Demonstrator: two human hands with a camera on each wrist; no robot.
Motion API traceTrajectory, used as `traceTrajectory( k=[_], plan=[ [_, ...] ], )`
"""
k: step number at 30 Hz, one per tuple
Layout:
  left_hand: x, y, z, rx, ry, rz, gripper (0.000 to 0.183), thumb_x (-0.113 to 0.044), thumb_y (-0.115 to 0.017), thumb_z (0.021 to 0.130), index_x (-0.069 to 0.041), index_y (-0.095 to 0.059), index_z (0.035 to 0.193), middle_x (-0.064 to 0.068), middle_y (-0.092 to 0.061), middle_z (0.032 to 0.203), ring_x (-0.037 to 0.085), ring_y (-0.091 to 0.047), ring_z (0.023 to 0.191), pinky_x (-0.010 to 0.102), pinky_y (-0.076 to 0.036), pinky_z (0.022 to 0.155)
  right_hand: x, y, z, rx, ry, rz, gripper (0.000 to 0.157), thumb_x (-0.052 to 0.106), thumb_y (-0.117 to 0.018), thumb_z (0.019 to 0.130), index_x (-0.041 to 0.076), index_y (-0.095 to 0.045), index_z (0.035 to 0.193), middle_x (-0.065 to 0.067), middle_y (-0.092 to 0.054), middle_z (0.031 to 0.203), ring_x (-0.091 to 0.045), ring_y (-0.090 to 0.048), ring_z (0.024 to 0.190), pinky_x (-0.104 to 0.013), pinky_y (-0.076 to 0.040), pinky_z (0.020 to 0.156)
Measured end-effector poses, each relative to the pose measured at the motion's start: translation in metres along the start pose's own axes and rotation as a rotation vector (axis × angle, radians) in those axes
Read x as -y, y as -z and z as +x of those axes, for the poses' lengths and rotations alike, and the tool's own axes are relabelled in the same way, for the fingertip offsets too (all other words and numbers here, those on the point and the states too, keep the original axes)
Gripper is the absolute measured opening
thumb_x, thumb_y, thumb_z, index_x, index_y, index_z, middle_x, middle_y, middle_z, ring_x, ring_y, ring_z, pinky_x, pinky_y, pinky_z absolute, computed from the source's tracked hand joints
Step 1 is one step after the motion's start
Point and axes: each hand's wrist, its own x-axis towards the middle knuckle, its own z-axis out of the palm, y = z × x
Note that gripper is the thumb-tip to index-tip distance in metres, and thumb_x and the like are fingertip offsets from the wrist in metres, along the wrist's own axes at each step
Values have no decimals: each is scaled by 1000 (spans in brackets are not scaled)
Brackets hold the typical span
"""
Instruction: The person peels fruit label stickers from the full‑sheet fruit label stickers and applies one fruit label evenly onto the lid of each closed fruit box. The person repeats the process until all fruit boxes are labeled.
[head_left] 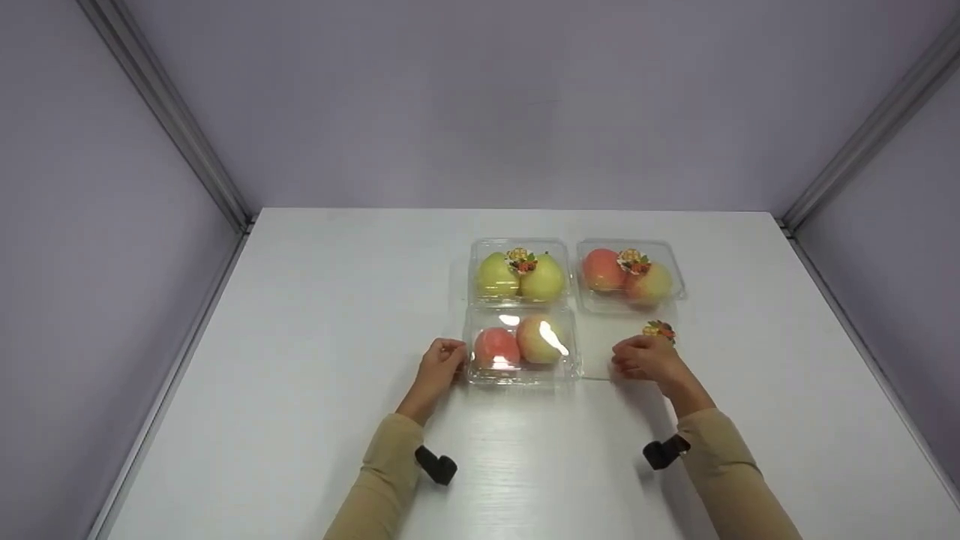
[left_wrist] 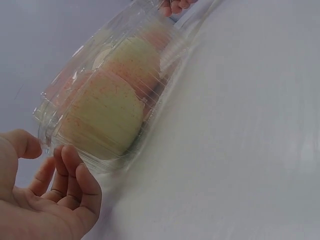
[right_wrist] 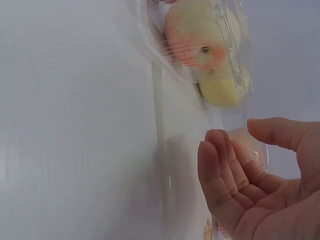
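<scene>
My left hand (head_left: 441,361) is at the left side of a clear plastic fruit box (head_left: 480,379) with two red-and-yellow fruits inside. In the left wrist view, its thumb and bent fingertips sit right at the corner of that box (left_wrist: 75,92). To the right, my right hand (head_left: 646,358) hovers over a pale sheet (head_left: 596,364) beside the box. Its thumb and loosely bent fingers (right_wrist: 212,162) stand apart with nothing between them. A colourful fruit sticker (head_left: 660,328) shows just behind its knuckles, partly covered by the hand.
Behind stand two more clear boxes, one with green-yellow pears (head_left: 498,277), the other with red-and-yellow fruits (head_left: 604,270). Each carries a fruit sticker (head_left: 521,260) on its lid. They sit on a white table (head_left: 337,300), with pale walls (head_left: 487,112) around its back and sides.
</scene>
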Motion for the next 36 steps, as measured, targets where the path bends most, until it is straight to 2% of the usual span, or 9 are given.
traceTrajectory(
  k=[8, 15, 20, 26, 28, 31, 34, 36],
  plan=[
    [-1, -2, -1, -14, 2, 16, 23, -21, -49, 98, -3, -51, 113, -2, -56, 84, 8, -52, 77, 19, -45, 67, -4, 14, -1, -145, 11, -39, 29, 13, -57, 94, -11, -59, 110, 7, -64, 75, -2, -62, 68, -18, -56, 65],
    [0, 0, -2, 12, 9, 10, 25, -25, -49, 99, -4, -51, 113, -3, -54, 84, 9, -50, 79, 19, -44, 69, -10, 26, 0, -270, -9, -91, 27, 13, -61, 90, -9, -60, 106, 6, -64, 73, -2, -62, 64, -19, -56, 62],
    [0, 1, -3, 32, 7, -9, 26, -26, -48, 100, -4, -51, 114, -3, -55, 86, 9, -52, 79, 20, -45, 69, -13, 33, -2, -323, -14, -184, 28, 16, -62, 89, -8, -62, 104, 3, -65, 73, -3, -61, 61, -22, -55, 60],
    [0, 0, -3, 26, 4, -10, 26, -26, -48, 100, -4, -51, 114, -3, -56, 87, 9, -52, 80, 19, -46, 69, -15, 40, -1, -390, -27, -374, 27, 21, -64, 88, -6, -65, 94, 3, -63, 63, -9, -56, 58, -23, -44, 56],
    [0, 1, -3, 23, 4, -16, 26, -25, -48, 99, -3, -51, 113, -2, -56, 86, 9, -52, 79, 19, -45, 69, -17, 42, 0, -407, -33, -420, 27, 22, -64, 88, -5, -65, 92, 0, -64, 63, -16, -57, 63, -27, -44, 59],
    [1, 1, -2, 20, 6, -14, 25, -25, -48, 99, -4, -52, 112, -3, -55, 86, 9, -52, 79, 20, -45, 69, -21, 44, 2, -427, -41, -466, 31, 23, -65, 86, -7, -65, 94, -14, -69, 77, -27, -61, 73, -34, -47, 64],
    [1, 1, -2, 20, 11, -4, 24, -25, -48, 98, -5, -52, 111, -2, -55, 86, 9, -52, 80, 20, -45, 69, -24, 46, 2, -442, -70, -493, 37, 26, -65, 85, -10, -66, 95, -23, -70, 90, -30, -62, 77, -36, -49, 64],
    [1, 1, -2, 19, 13, 4, 24, -25, -49, 98, -5, -53, 111, -2, -55, 87, 9, -52, 80, 20, -46, 70, -26, 47, 3, -451, -103, -499, 37, 28, -67, 84, -9, -65, 87, -20, -69, 79, -26, -60, 69, -33, -46, 59]
  ],
)
